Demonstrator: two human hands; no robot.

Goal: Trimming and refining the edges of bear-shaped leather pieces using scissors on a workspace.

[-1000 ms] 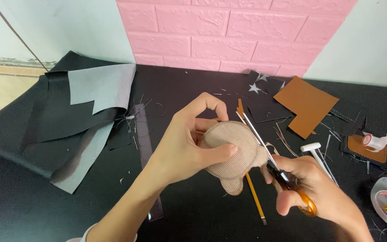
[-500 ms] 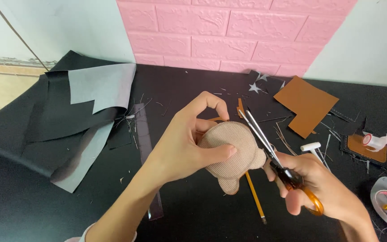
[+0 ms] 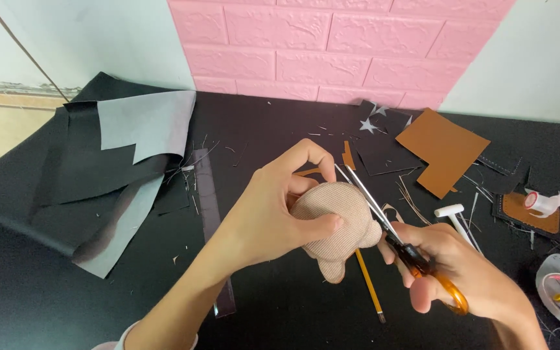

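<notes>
1. Holding a tan stuffed piece in the left hand, above the counter, fingers curled around it, thumb pressed on its front.
2. Gripping scissors in the right hand, fingers closed through the orange handles.
3. Lying just right of the piece, blades nearly closed, pointing up-left along its edge, touching it.
4. Resting below: a pencil.

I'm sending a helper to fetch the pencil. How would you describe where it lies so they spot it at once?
Start at the black table below the pink brick wall. Near its front edge the left hand holds a beige ribbed fabric piece. The pencil pokes out from under that piece towards the front, the only thin yellow stick there, unlike the clear ruler to its left.
</notes>
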